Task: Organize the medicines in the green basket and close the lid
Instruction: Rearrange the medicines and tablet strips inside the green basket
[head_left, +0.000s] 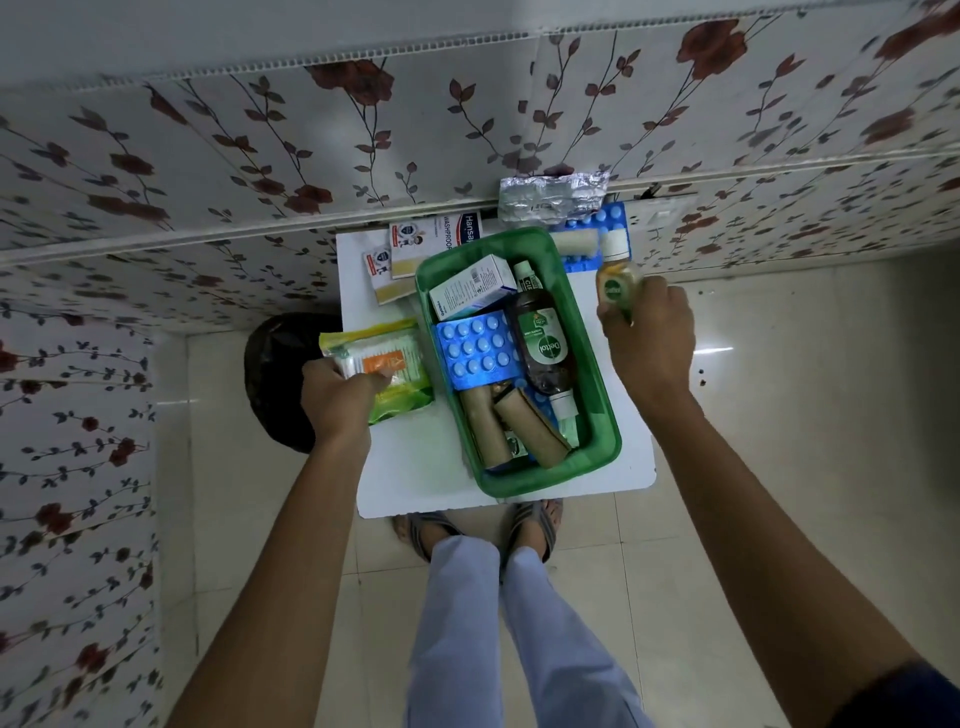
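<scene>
A green basket (597, 364) stands on a small white table (415, 467). Inside lie a brown Dettol bottle (543, 348), a blue blister strip (478, 351), a white medicine box (470, 288), a tube (527, 275) and brown bandage rolls (514, 428). My left hand (337, 395) grips a yellow-green packet (387, 369) at the table's left edge, beside the basket. My right hand (649, 338) holds a small yellowish bottle (615, 286) with a white cap, just right of the basket. No lid can be made out.
Hansaplast plaster boxes (415, 249) lie behind the basket on the left. A silver foil strip (550, 197), a blue blister sheet (618, 218) and a white roll (574, 241) sit at the back right. A black bag (275, 374) rests on the floor, left. Flowered walls surround the table.
</scene>
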